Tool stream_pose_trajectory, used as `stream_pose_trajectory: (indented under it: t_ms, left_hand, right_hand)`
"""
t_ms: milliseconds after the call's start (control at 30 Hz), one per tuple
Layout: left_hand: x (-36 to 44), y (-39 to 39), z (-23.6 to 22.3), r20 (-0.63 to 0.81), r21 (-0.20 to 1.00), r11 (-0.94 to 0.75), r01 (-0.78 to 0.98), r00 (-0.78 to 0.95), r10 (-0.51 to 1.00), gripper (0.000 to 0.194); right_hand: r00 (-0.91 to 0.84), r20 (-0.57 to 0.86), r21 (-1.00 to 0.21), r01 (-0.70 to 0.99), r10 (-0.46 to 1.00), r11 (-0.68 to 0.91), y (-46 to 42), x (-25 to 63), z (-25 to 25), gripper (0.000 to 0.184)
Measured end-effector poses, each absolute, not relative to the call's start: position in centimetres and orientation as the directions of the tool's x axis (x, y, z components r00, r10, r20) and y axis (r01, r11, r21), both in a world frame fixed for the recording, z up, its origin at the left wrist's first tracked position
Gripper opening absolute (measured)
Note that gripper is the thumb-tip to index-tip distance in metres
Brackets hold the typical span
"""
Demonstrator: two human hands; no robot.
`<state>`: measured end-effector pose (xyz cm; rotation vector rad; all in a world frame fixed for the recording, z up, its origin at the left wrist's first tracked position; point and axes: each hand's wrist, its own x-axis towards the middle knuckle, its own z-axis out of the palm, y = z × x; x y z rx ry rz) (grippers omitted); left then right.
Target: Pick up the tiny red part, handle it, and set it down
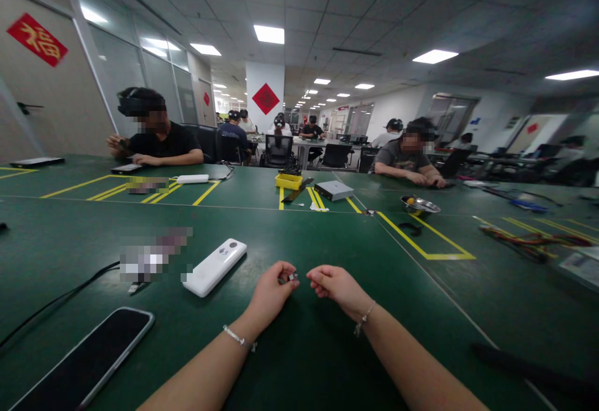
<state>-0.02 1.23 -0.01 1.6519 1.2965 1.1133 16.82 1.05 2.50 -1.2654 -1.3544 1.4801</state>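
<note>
My left hand is closed in a pinch on a small silvery metal piece, too small to name more exactly. Just to its right, my right hand has its fingers curled and thumb and forefinger pressed together; whatever they hold, if anything, cannot be made out. A narrow gap separates the two hands, which are held over the green table. Nearest to my left hand lies a white power bank with a round dark spot near its far end.
At the left are a dark-screened phone and a black cable. Farther back stand a yellow bin, a grey box and a metal bowl. Tangled wires lie right. Two people sit across the table.
</note>
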Motion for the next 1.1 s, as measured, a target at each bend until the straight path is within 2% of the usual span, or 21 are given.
stream_pose_trajectory:
  t_ms: [167,333,667,767,967,1100]
  left_hand:
    - [0.0,0.9,0.2,0.263,0.853,-0.276,0.443,0.091,0.960,0.015]
    - [0.3,0.0,0.7,0.408,0.705,-0.399,0.586,0.124,0.904,0.008]
    - [0.7,-0.9,1.4,0.417,0.582,-0.391,0.713,0.152,0.896,0.004]
    - [0.8,-1.2,1.6,0.406,0.576,-0.368,0.730,0.136,0.904,0.006]
    - [0.5,-1.0,1.6,0.383,0.592,-0.314,0.742,0.084,0.920,0.008]
    - [0.3,-0.8,1.4,0.385,0.595,-0.305,0.744,0.069,0.920,0.008]
  right_hand:
    - [-0.180,-0.203,-0.972,-0.081,0.962,-0.220,0.7,15.9,2.4,0.026]
    - [-0.070,-0.189,-0.968,-0.151,0.979,-0.198,0.2,14.4,1.9,0.026]
    - [-0.007,-0.123,-0.972,-0.199,0.992,-0.122,-0.3,12.3,0.7,0.032]
    - [0.031,-0.074,-0.992,-0.101,0.997,-0.071,-0.5,12.1,0.8,0.033]
    - [0.055,0.114,-0.965,0.242,0.992,0.098,-1.1,12.0,0.9,0.033]
    - [-0.013,0.183,-0.935,0.307,0.983,0.178,-1.5,12.1,1.4,0.029]
